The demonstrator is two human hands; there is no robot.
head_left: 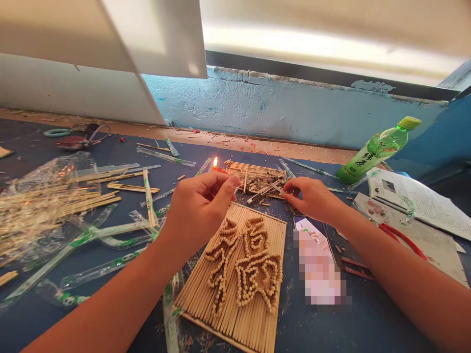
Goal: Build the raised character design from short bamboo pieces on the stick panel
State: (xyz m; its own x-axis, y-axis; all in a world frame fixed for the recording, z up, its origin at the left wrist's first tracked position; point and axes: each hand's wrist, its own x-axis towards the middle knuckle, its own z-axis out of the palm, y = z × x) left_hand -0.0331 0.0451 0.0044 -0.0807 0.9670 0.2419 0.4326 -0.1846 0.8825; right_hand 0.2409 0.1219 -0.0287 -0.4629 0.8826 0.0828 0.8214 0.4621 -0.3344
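My left hand [200, 203] is closed in a pinch above the top left of a panel of bamboo sticks [198, 284]; whatever lies between its fingertips is too small to make out. A raised character built from small beige pieces [253, 264] sits on the panel. Just beyond that hand burns a flame on a red candle [220, 169], partly hidden by the knuckles. My right hand [307, 196] pinches a thin, silvery pointed tool [278, 189] by the edge of a small mat of sticks [257, 174]. Dark crumbs and stick ends are scattered on that mat.
A phone [320, 264] lies right of the panel. Farther right stand a green tea bottle [375, 154] and open papers [423, 201], with red-handled pliers [401, 240] nearby. Loose bamboo sticks [91, 203] and clear wrappers [106, 267] cover the left. A blue wall [294, 108] closes the back.
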